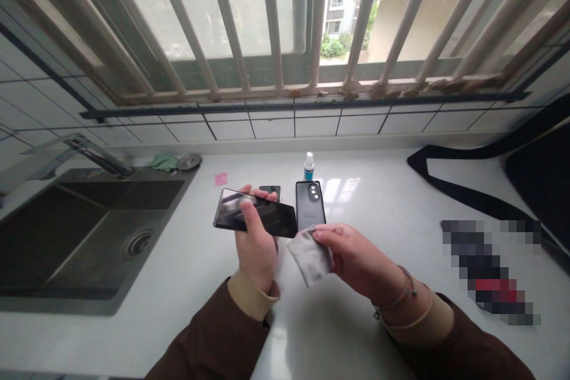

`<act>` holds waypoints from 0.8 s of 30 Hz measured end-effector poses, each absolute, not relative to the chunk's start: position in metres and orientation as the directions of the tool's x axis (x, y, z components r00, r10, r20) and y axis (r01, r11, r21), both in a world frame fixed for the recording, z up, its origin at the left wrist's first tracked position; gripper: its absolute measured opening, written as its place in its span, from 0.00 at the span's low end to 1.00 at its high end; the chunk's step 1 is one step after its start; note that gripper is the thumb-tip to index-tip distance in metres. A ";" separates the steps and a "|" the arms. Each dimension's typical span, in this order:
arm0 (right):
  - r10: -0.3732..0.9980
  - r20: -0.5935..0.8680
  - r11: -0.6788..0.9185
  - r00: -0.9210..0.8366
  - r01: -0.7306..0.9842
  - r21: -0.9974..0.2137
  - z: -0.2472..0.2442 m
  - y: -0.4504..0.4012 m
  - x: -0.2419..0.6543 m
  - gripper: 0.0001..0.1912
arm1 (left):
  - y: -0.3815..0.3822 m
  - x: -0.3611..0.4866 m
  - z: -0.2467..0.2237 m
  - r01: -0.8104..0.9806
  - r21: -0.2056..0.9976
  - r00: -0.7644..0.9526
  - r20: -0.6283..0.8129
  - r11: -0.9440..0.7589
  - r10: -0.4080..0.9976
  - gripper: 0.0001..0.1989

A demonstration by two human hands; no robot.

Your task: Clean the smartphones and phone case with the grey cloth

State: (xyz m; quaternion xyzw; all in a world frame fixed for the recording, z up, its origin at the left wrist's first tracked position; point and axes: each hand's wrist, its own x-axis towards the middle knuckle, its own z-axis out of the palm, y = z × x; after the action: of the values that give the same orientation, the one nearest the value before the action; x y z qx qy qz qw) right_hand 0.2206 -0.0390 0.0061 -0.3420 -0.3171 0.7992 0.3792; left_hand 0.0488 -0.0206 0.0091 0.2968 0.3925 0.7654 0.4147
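A black smartphone (pixel 276 218) with a glossy screen lies across my left hand (pixel 256 243), whose thumb presses on the screen. My right hand (pixel 351 252) pinches a thin grey cloth (pixel 312 258) by its upper edge, close to the right end of the phone. Behind the cloth, a black phone case (pixel 308 202) with a camera cutout lies on the white counter (pixel 369 190); its lower end is hidden. A small white and blue bottle (pixel 309 166) stands just beyond the case. Another dark flat object (pixel 270 192) shows partly behind my left fingers.
At left is a dark sink (pixel 102 237) with a chrome faucet (pixel 98 154). A green cloth (pixel 162 162) and a metal drain strainer (pixel 189 161) sit at its back edge. A pink note (pixel 221 179) lies nearby. A black strap (pixel 467 190) and a pixelated object (pixel 485 267) are at right.
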 end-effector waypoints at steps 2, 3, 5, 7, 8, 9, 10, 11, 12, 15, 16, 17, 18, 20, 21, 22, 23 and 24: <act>0.942 -0.271 -0.335 -0.198 -0.492 -0.804 0.005 -0.032 0.224 0.15 | -0.017 0.050 0.012 -0.630 0.753 -0.368 -0.072 -0.192 0.927 0.24; 0.968 -0.246 -0.233 -0.045 -0.521 -0.821 0.005 -0.028 0.226 0.15 | -0.015 0.051 0.013 -0.703 0.706 -0.276 -0.163 -0.083 0.947 0.26; 0.965 -0.216 -0.115 0.145 -0.507 -0.854 0.002 -0.023 0.230 0.15 | -0.013 0.052 0.013 -0.765 0.628 -0.081 -0.316 0.145 0.945 0.29; 0.969 -0.210 -0.131 0.130 -0.447 -0.885 0.001 -0.022 0.231 0.17 | -0.014 0.055 0.013 -0.756 0.593 0.033 -0.391 0.279 0.920 0.30; 0.975 -0.214 -0.172 0.059 -0.407 -0.897 0.000 -0.024 0.230 0.18 | -0.016 0.056 0.013 -0.741 0.597 0.057 -0.399 0.307 0.915 0.31; 0.976 -0.216 -0.212 -0.031 -0.364 -0.907 0.000 -0.026 0.229 0.19 | -0.017 0.058 0.012 -0.724 0.614 0.065 -0.393 0.315 0.917 0.31; 0.970 -0.211 -0.239 -0.119 -0.325 -0.915 0.000 -0.029 0.227 0.20 | -0.018 0.059 0.012 -0.703 0.643 0.053 -0.378 0.304 0.924 0.32; 0.962 -0.199 -0.248 -0.187 -0.296 -0.923 0.000 -0.032 0.225 0.21 | -0.020 0.060 0.012 -0.677 0.683 0.020 -0.356 0.275 0.934 0.32; 0.957 -0.182 -0.242 -0.227 -0.276 -0.930 0.000 -0.035 0.223 0.21 | -0.020 0.061 0.012 -0.644 0.728 -0.028 -0.329 0.235 0.944 0.32; 0.963 -0.133 -0.191 -0.236 -0.245 -0.951 -0.001 -0.038 0.220 0.23 | -0.021 0.062 0.010 -0.517 0.849 -0.180 -0.236 0.112 0.955 0.28; 0.968 -0.120 -0.169 -0.219 -0.223 -0.960 -0.002 -0.039 0.220 0.23 | -0.021 0.063 0.009 -0.483 0.871 -0.208 -0.209 0.086 0.956 0.27; 0.976 -0.100 -0.137 -0.194 -0.186 -0.973 -0.003 -0.039 0.220 0.23 | -0.021 0.064 0.007 -0.462 0.884 -0.216 -0.191 0.072 0.958 0.26; 0.984 -0.070 -0.091 -0.162 -0.129 -0.987 -0.004 -0.039 0.220 0.23 | -0.022 0.065 0.006 -0.446 0.892 -0.209 -0.181 0.071 0.961 0.26; 0.994 0.025 0.030 -0.105 0.046 -0.998 -0.006 -0.039 0.220 0.21 | -0.025 0.067 0.001 -0.412 0.907 -0.181 -0.174 0.086 0.968 0.25; 0.993 0.080 0.093 -0.092 0.148 -0.985 -0.007 -0.040 0.220 0.20 | -0.026 0.068 -0.001 -0.394 0.914 -0.162 -0.171 0.096 0.972 0.24; 0.988 0.128 0.146 -0.089 0.241 -0.959 -0.007 -0.041 0.221 0.20 | -0.027 0.069 -0.003 -0.382 0.918 -0.140 -0.168 0.104 0.976 0.24; 0.983 0.162 0.182 -0.088 0.317 -0.931 -0.007 -0.041 0.221 0.20 | -0.028 0.069 -0.005 -0.374 0.921 -0.116 -0.165 0.111 0.980 0.23; 0.979 0.183 0.203 -0.088 0.372 -0.906 -0.007 -0.042 0.221 0.20 | -0.029 0.070 -0.007 -0.368 0.922 -0.090 -0.160 0.116 0.983 0.24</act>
State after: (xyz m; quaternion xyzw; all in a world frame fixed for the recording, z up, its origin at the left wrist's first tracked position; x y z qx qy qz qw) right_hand 0.2213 -0.0417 -0.0069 -0.5223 -0.6466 0.3545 0.4282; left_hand 0.0696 -0.0288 -0.0068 0.3325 0.4623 0.5756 0.5869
